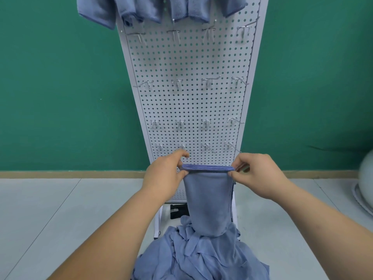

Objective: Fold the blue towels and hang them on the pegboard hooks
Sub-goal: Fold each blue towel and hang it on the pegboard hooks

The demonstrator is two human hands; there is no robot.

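left hand (163, 174) pinching folded towel (209, 201) top edge, right hand (260, 175) likewise

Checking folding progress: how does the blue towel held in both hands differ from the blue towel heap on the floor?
The folded blue towel hangs smooth and flat, its top edge pinched by the left hand and right hand; the crumpled blue towel heap lies unheld on the floor. The held towel is a narrow strip; the heap is wide and shapeless. Both are the same blue cloth.

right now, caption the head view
Left hand and right hand pinch a folded blue towel by the white perforated pegboard.
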